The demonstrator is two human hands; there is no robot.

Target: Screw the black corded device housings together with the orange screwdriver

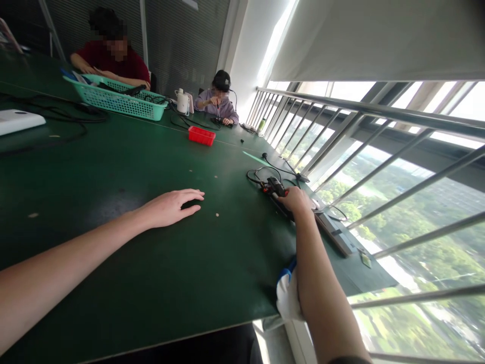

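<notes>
forearms (322, 283); right hand (297, 200) narrow, seemingly gripping black device's (276, 187) right side; left hand (174, 207) wide

Green tbl (204, 283), few pale spots on top. Far L: teal basket (119, 104) w/ stuff in it, blk cables (64, 114), white box (20, 122). Far ctr: white jug (183, 102), red tray (202, 135). R side, nr railing: blk gadget (276, 187), long bar (335, 235). White/blue cloth (288, 296) at nr edge

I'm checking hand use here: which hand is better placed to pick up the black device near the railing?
Right, I'd judge. The right hand has its fingers at the black device, while the left hand lies empty on the green table, well short of it.
</notes>
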